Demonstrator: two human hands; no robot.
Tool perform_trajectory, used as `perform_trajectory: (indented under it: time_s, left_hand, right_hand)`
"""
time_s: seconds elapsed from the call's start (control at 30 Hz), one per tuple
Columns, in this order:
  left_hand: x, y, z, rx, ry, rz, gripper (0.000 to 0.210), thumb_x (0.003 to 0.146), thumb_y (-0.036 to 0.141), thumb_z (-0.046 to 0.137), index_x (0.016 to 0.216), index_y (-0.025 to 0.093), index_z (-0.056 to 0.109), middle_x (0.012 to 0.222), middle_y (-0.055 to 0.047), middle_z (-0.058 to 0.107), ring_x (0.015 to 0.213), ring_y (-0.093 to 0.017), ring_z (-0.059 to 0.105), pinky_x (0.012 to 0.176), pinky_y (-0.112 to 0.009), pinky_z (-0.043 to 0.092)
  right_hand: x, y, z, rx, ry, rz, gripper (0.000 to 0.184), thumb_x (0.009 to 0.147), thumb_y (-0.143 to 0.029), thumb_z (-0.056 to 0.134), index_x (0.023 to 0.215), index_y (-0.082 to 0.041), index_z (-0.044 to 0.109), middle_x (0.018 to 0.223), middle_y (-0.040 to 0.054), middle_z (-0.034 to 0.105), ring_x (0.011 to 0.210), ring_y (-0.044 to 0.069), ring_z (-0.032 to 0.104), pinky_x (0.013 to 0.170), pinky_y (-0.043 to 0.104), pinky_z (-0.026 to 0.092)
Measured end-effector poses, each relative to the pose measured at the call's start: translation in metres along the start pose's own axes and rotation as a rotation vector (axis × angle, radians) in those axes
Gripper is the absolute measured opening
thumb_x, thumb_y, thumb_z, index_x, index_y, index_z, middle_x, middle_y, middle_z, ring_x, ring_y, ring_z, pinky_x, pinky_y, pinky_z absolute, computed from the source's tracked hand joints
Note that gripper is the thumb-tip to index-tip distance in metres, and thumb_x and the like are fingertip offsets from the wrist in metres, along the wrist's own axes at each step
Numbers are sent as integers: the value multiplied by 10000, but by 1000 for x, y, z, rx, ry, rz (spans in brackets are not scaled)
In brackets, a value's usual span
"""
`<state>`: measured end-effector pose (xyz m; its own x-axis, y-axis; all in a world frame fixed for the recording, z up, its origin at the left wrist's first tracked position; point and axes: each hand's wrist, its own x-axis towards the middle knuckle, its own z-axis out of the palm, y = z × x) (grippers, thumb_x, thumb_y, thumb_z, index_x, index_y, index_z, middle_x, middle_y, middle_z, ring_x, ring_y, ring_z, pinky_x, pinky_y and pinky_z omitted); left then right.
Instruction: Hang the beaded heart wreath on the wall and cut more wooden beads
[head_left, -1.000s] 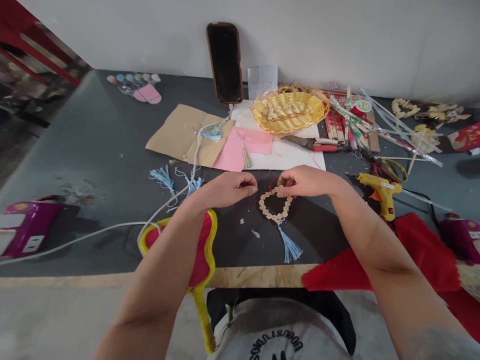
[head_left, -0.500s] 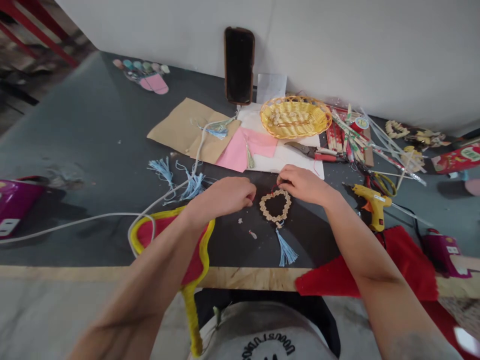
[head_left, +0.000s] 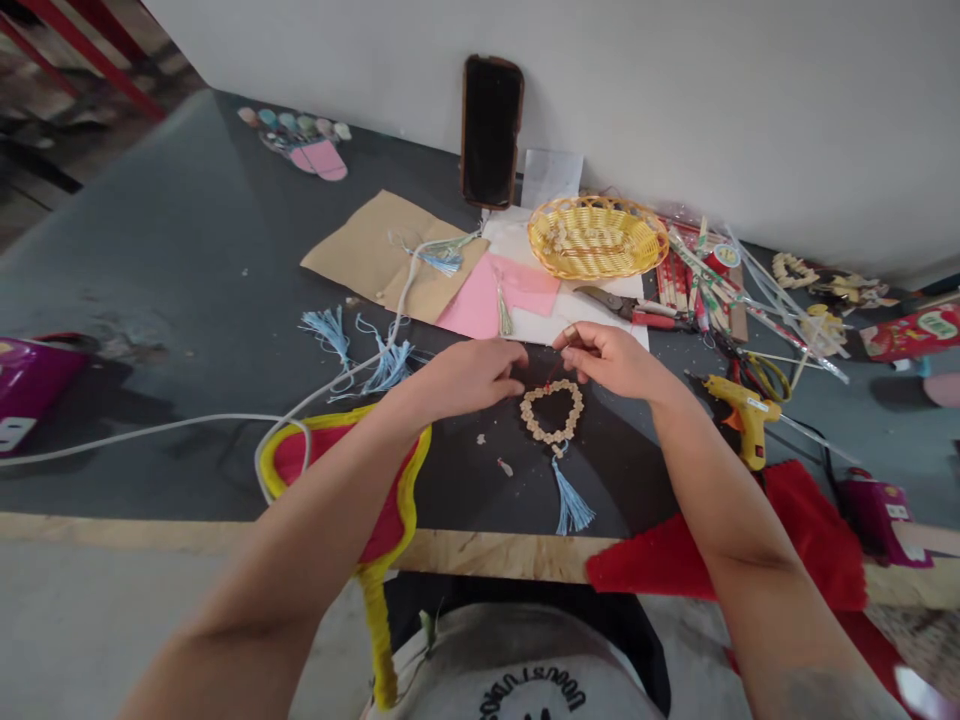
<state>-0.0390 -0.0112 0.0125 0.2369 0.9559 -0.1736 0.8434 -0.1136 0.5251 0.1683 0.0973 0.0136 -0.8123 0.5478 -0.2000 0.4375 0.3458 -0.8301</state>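
Observation:
A heart-shaped ornament of small beige pieces (head_left: 551,435) lies flat on the dark tabletop, a light-blue tassel (head_left: 572,500) hanging from its point toward the front edge. Thin red cord (head_left: 550,380) rises from its top. My right hand (head_left: 611,360) is above the heart's upper right, fingertips pinched at the cord, although the thread is very fine there. To the upper left of the heart is my left hand (head_left: 487,375); its thumb and forefinger are apart, and I see nothing between them. Its other fingers are mostly hidden.
Behind are a yellow woven basket (head_left: 598,270), pliers (head_left: 652,317) and a standing phone (head_left: 491,130). A yellow glue gun (head_left: 750,415) and red cloth (head_left: 814,530) lie right. Loose blue tassels (head_left: 386,365), a white cable (head_left: 202,427) and a yellow-edged red piece (head_left: 409,500) lie left.
My left hand has shifted slightly up and right, its thumb and forefinger parting. My right hand has lifted slightly from the heart's top. The heart and tassel stay in place.

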Motion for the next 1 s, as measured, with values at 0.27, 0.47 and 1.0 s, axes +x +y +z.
perform_trajectory:
  time_s: [0.27,0.47,1.0]
  left_hand:
    - [-1,8,5,180,-102,18,185,863,220,453,874,188,635,964,-80,636,861,-227,618,667,-299,393]
    - [3,10,7,127,-18,-35,199,879,219,413,966,191,590,915,-70,674,812,-221,621,655,-297,399]
    - [8,24,0,118,-12,-21,214,848,200,403,957,187,587,924,-66,683,810,-204,619,694,-291,411]
  right_hand:
    - [-2,-3,-2,-23,-28,-15,207,881,-298,507,1006,-171,613,816,16,637,621,106,595,611,237,445]
    - [-3,-8,-2,-119,-17,-64,263,878,-354,518,1025,-168,632,794,12,635,640,113,560,642,250,405]
    - [-4,-19,1,-246,-83,-66,191,798,-267,585,923,-161,684,753,9,647,644,114,526,604,243,341]
